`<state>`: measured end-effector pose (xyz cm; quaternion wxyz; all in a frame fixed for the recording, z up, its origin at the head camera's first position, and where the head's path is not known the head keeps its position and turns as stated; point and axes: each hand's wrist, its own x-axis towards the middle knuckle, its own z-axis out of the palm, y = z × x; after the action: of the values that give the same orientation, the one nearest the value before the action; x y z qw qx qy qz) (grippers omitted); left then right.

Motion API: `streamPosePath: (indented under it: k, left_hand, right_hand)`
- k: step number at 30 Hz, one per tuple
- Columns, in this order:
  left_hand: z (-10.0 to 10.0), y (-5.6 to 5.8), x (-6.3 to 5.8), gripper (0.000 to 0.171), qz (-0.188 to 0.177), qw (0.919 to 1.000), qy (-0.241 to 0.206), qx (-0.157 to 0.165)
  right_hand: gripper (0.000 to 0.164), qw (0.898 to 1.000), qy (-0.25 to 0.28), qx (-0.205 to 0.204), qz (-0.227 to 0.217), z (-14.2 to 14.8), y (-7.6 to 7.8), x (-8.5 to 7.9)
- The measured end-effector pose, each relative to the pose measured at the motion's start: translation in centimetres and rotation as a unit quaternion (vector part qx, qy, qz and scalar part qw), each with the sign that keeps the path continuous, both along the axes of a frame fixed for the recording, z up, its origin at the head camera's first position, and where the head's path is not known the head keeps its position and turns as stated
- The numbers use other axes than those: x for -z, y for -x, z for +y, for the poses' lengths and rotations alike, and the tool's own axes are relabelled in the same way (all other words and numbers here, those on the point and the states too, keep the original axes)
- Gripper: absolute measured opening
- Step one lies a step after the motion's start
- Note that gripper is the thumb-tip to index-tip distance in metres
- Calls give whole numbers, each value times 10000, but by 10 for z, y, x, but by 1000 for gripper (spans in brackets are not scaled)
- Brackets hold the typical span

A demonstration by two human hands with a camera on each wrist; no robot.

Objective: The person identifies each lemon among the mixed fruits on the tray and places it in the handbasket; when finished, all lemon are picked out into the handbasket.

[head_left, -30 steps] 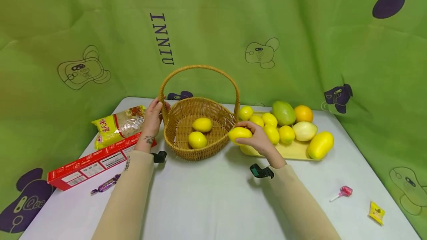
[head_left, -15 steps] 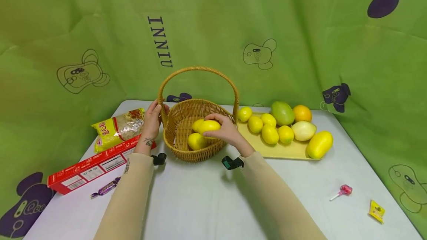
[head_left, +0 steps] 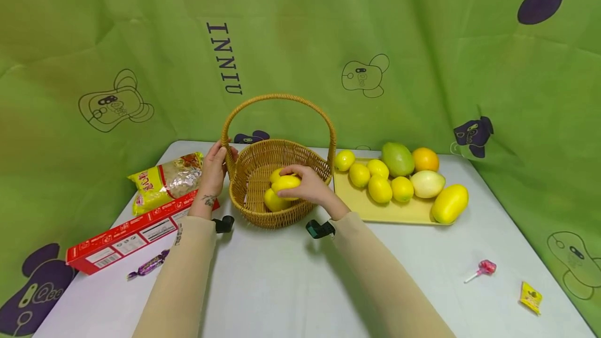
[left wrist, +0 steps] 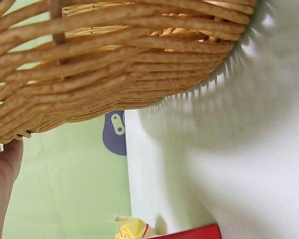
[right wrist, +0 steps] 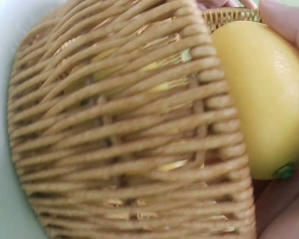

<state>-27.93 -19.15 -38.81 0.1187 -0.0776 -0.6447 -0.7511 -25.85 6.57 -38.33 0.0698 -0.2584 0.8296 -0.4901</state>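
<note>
A wicker basket (head_left: 263, 218) with a tall arched handle stands mid-table. At its left side my left hand (head_left: 215, 168) grips the rim by the handle's foot; in the left wrist view that hand (left wrist: 2, 179) shows at the edge, under the weave. My right hand (head_left: 312, 186) reaches over the near right rim, thumb and fingers round a yellow lemon (head_left: 286, 185). Two more lemons lie in the basket, the nearer lemon (head_left: 274, 201) partly covered by the held one. The right wrist view shows the held lemon (right wrist: 264, 99), green-tipped, just past the rim.
Right of the basket, a yellow tray (head_left: 385, 213) bears several lemons, a green mango (head_left: 398, 159), an orange (head_left: 425, 159) and other yellow fruit. A snack bag (head_left: 171, 179), a red box (head_left: 136, 231) and a purple candy (head_left: 149, 264) lie left. A lollipop (head_left: 486, 267) and yellow packet (head_left: 531, 298) lie front right.
My right hand has carried the lemon left from the tray's edge to over the basket, then slightly lower and further left. My left hand stays on the basket.
</note>
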Motion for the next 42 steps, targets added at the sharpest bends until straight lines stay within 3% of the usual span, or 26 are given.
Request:
streamPosePath:
  k: [5,10,16,19,22,28,31,37,39,42]
  left_hand:
    - [2,-1,-2,32,6,10000,-2,-37]
    - [3,-3,-4,33,-1,10000,27,-78]
    - [4,-3,-5,32,43,9999,39,-99]
    - [3,-2,-5,32,43,9999,42,-105]
    - [2,-1,-4,32,45,9999,58,-125]
    - [1,-1,-2,31,154,9998,-33,-113]
    - [1,-2,-1,28,145,9998,-112,-84]
    - [3,-3,0,30,88,9999,-114,-87]
    - [3,-2,0,32,107,9999,-91,-67]
    - [2,-1,1,32,130,9999,-97,-36]
  right_hand:
    - [51,9996,-186,36,221,9,-1,0]
    - [50,9988,334,185,294,28,-7,-8]
    - [43,9883,1191,868,394,68,-18,-11]
    - [41,9759,1725,1281,375,89,-23,-8]
    - [38,9570,2257,1790,344,109,-23,-1]
    - [35,8925,3513,2808,352,139,-17,12]
    - [35,8706,3603,3332,343,150,-13,21]
    - [39,8586,3349,3877,185,163,-11,38]
    - [41,8589,3240,3965,84,165,-10,43]
    - [44,8683,2970,3972,-63,166,-8,49]
